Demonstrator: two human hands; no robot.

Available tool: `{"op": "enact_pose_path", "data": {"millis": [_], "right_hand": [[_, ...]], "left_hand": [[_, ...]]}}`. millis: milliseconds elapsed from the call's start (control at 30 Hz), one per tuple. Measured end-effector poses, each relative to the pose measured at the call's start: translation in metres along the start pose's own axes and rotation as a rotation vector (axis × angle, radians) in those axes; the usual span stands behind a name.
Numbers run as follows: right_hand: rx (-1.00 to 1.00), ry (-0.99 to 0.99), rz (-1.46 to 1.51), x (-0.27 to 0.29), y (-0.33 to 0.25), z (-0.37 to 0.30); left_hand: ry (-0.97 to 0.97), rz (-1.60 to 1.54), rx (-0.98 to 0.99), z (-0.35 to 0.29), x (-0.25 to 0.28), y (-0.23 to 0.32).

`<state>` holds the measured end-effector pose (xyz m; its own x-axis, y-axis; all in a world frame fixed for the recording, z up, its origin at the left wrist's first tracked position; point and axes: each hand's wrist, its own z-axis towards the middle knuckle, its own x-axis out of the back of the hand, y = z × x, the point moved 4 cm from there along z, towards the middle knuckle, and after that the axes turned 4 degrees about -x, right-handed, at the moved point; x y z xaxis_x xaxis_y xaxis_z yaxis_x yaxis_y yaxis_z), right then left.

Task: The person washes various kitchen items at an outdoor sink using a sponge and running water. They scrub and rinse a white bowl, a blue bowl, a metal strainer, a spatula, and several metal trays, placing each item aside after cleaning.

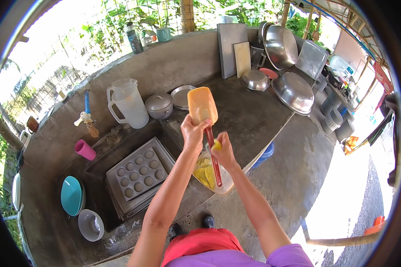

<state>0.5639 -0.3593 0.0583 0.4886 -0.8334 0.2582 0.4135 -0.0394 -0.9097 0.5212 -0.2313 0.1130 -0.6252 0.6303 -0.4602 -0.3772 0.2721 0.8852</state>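
My left hand [194, 133] grips a rubber spatula [201, 103] at the base of its broad orange blade, thumb across the front. The blade points away from me. Its long red handle [214, 160] slants down toward my body. My right hand [223, 153] is closed on a small yellow sponge [216, 145], which is against or just beside the handle. Below the handle, a pale shallow container [227, 183] at the counter's edge holds a crumpled yellow cloth [204, 172], partly hidden by my left forearm.
Left, the sunken sink holds stacked muffin trays [138, 171], a teal bowl [72, 196], a grey bowl [91, 225] and a pink cup [85, 150]. A tap [85, 118], clear pitcher [131, 104] and lidded pot [159, 105] stand behind. Metal basins [293, 92] sit far right.
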Motion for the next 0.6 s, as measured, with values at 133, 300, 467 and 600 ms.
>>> {"op": "enact_pose_path", "data": {"millis": [133, 300, 467, 600], "right_hand": [[-0.073, -0.195, 0.173, -0.006, 0.011, -0.011], [0.027, -0.330, 0.083, -0.012, 0.007, 0.003], [0.014, -0.443, -0.016, -0.016, 0.032, -0.025], [0.031, -0.449, -0.053, -0.021, 0.048, -0.033]], "left_hand": [[-0.042, -0.240, -0.259, 0.000, 0.010, 0.014], [-0.134, -0.359, -0.168, -0.003, -0.003, 0.016], [-0.203, -0.472, -0.290, 0.000, 0.013, 0.047], [-0.234, -0.234, -0.088, -0.016, 0.019, 0.018]]}}
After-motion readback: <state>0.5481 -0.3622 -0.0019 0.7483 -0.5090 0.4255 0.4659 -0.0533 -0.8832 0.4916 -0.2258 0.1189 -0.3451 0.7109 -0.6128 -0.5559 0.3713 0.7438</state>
